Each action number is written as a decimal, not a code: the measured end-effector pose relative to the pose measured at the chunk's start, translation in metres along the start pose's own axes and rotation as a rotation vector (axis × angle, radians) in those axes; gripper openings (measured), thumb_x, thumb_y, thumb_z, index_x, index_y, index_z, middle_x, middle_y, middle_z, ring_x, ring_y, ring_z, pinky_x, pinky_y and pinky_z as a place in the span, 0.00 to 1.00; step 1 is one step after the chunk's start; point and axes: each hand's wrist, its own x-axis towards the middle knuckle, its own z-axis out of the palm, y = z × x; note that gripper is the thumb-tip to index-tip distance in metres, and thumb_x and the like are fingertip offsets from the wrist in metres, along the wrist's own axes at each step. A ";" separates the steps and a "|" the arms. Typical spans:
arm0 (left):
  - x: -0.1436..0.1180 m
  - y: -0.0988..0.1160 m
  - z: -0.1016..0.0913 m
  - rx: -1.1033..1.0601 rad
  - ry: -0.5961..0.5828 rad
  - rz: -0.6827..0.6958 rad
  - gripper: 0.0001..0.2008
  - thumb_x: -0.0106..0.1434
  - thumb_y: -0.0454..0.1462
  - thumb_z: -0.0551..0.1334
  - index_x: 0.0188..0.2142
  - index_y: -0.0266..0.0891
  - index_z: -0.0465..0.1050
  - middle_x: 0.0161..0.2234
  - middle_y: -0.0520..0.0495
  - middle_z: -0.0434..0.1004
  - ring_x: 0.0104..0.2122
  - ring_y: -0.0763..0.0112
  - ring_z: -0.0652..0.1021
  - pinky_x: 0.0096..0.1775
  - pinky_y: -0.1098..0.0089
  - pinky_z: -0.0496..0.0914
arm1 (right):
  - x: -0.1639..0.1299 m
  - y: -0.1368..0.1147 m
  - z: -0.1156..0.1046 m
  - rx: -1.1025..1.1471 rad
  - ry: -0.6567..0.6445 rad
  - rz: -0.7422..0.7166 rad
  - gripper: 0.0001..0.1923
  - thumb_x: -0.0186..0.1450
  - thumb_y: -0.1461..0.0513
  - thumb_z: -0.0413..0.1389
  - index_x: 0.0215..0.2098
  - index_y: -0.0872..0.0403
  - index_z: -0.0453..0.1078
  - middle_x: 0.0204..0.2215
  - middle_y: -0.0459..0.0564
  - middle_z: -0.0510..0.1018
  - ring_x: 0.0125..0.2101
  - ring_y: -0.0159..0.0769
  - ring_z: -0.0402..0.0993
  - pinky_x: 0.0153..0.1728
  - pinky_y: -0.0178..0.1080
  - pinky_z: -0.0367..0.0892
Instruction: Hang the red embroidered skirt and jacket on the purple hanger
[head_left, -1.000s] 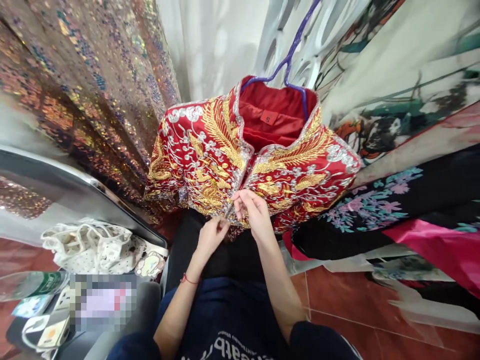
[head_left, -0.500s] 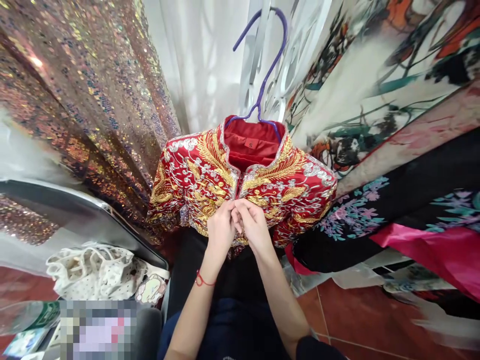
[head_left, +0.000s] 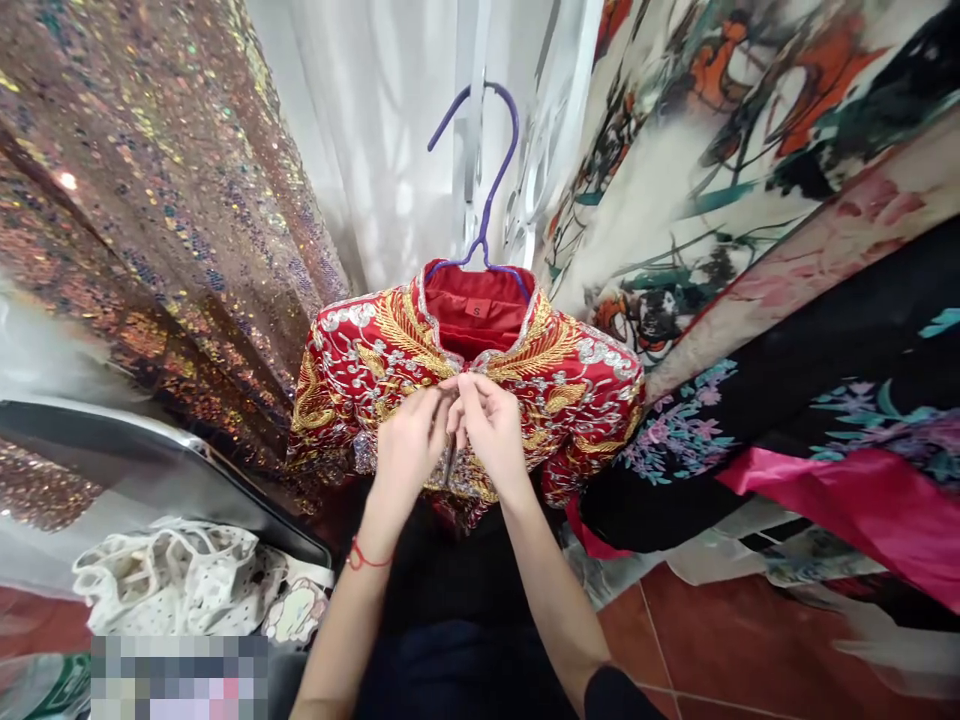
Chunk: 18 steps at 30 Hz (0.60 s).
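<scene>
The left hand (head_left: 405, 450) and the right hand (head_left: 491, 430) meet at the front opening of a red embroidered jacket (head_left: 577, 380), just below its collar; each grip is pinching the jacket's edge, fingertips pressed together and the two hands touching; a red string bracelet (head_left: 366, 556) circles the left wrist. The jacket hangs on a purple hanger (head_left: 487, 200) before a white curtain (head_left: 375, 120); sequined fabric (head_left: 150, 200) hangs to the left, floral printed garments (head_left: 750, 250) to the right; a white patterned bag (head_left: 180, 580) lies at lower left, red floor tiles (head_left: 712, 640) at lower right.
</scene>
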 end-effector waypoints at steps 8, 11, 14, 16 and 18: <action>0.060 0.005 -0.059 0.217 0.079 0.380 0.13 0.73 0.38 0.55 0.52 0.42 0.74 0.38 0.48 0.80 0.33 0.71 0.78 0.29 0.70 0.64 | 0.011 -0.003 -0.012 -0.195 0.015 -0.036 0.24 0.69 0.46 0.52 0.23 0.52 0.67 0.14 0.41 0.70 0.13 0.26 0.63 0.17 0.31 0.59; 0.066 0.004 -0.061 0.262 0.064 0.395 0.11 0.73 0.41 0.56 0.39 0.41 0.76 0.32 0.50 0.79 0.31 0.70 0.77 0.29 0.68 0.62 | 0.010 -0.004 -0.014 -0.257 0.032 -0.028 0.25 0.69 0.46 0.53 0.21 0.52 0.65 0.14 0.42 0.70 0.13 0.27 0.63 0.18 0.32 0.58; 0.066 0.003 -0.061 0.278 0.106 0.378 0.13 0.73 0.42 0.55 0.37 0.41 0.74 0.30 0.50 0.78 0.31 0.69 0.75 0.30 0.68 0.63 | 0.009 -0.007 -0.015 -0.437 0.146 -0.091 0.24 0.67 0.47 0.56 0.20 0.52 0.68 0.14 0.43 0.70 0.15 0.29 0.64 0.22 0.34 0.60; 0.066 0.002 -0.064 0.280 0.145 0.358 0.13 0.73 0.43 0.55 0.37 0.42 0.74 0.31 0.48 0.77 0.32 0.67 0.75 0.32 0.67 0.64 | 0.006 -0.013 -0.018 -0.594 0.207 -0.201 0.21 0.68 0.49 0.58 0.21 0.52 0.70 0.15 0.43 0.72 0.17 0.29 0.65 0.25 0.35 0.61; 0.070 0.000 -0.071 0.283 0.167 0.358 0.13 0.71 0.46 0.58 0.37 0.42 0.75 0.36 0.46 0.76 0.38 0.64 0.75 0.36 0.66 0.68 | 0.003 -0.024 -0.027 -0.715 0.212 -0.380 0.18 0.70 0.53 0.56 0.25 0.52 0.73 0.20 0.45 0.76 0.21 0.30 0.68 0.29 0.35 0.64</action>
